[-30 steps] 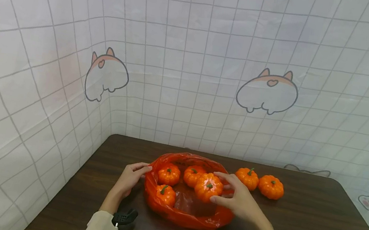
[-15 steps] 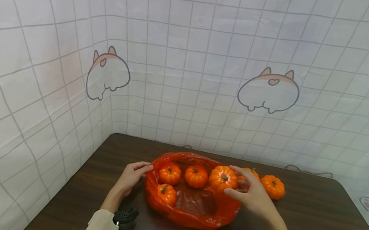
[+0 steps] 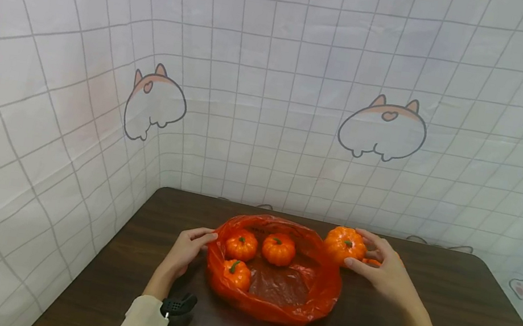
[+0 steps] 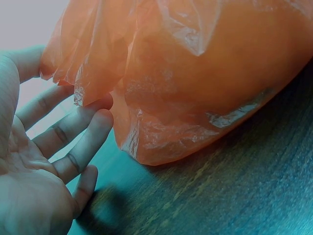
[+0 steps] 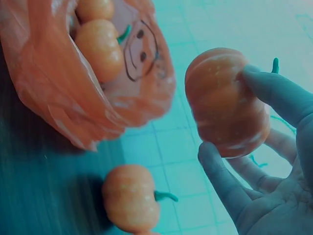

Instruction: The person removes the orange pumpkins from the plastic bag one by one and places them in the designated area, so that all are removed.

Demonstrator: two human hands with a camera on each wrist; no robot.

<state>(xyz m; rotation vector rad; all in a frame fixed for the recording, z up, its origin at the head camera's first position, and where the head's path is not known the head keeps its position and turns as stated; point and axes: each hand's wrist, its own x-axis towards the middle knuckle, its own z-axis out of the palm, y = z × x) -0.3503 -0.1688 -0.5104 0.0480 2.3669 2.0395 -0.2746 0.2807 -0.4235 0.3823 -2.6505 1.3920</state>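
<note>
A red plastic bag [image 3: 263,308] stands on the table with its mouth spread wide. Inside it lie three small orange pumpkins, one at the back left [image 3: 241,245], one at the back middle [image 3: 278,249] and one at the front left [image 3: 237,275]. At the bag's left rim, my left hand [image 3: 187,248] pinches the plastic between thumb and fingers. My right hand [image 3: 390,274] holds another pumpkin [image 3: 345,246] by its sides, raised by the bag's back right rim. The right wrist view shows this held pumpkin [image 5: 225,103] apart from the bag.
A loose pumpkin [image 5: 131,198] sits on the table beside the bag; in the head view my right hand mostly hides what lies there. The dark wooden table [image 3: 445,309] meets a white gridded cloth [image 3: 264,146] at its back and left.
My right hand has moved right and away from me with its pumpkin, from over the bag's inside to its back right rim. My left hand has stayed at the left rim.
</note>
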